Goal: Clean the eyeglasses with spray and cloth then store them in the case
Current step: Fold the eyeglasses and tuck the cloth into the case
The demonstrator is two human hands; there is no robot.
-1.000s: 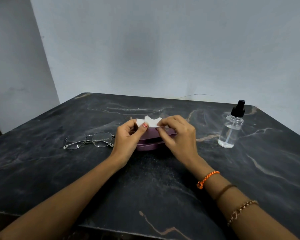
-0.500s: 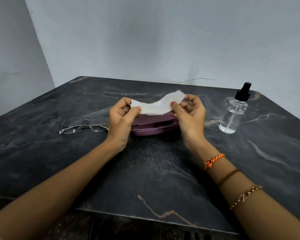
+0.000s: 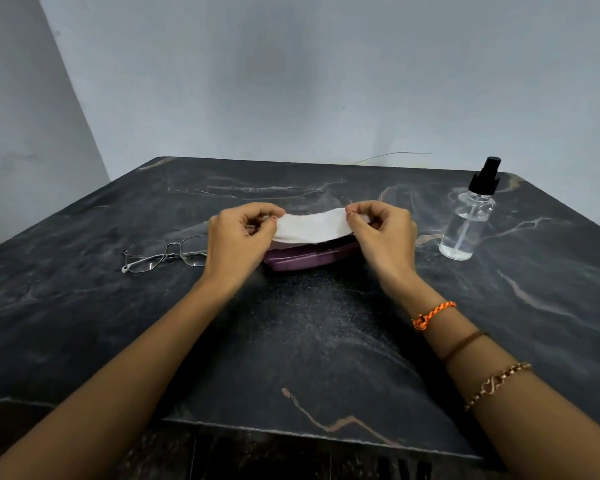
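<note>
Left hand (image 3: 238,242) is pinching one end of the white cleaning cloth (image 3: 312,226), thumb and fingers closed on it, just left of table centre. Going left to right from there: the wire-rim eyeglasses (image 3: 165,252) lie lenses-down-ish on the dark marble table (image 3: 309,341) at about 9 o'clock from that hand, untouched. The cloth is stretched flat over the purple glasses case (image 3: 309,259), which looks partly open. Right hand (image 3: 383,233) is clamped on the other end the same way. Clear spray bottle (image 3: 468,216) stands upright around 3 o'clock, well apart.

My take: the cloth's being spread out ready to wipe. Keep it taut and wrinkle-free, and don't drag it on the table or it'll pick up grit and scratch the lenses.
</note>
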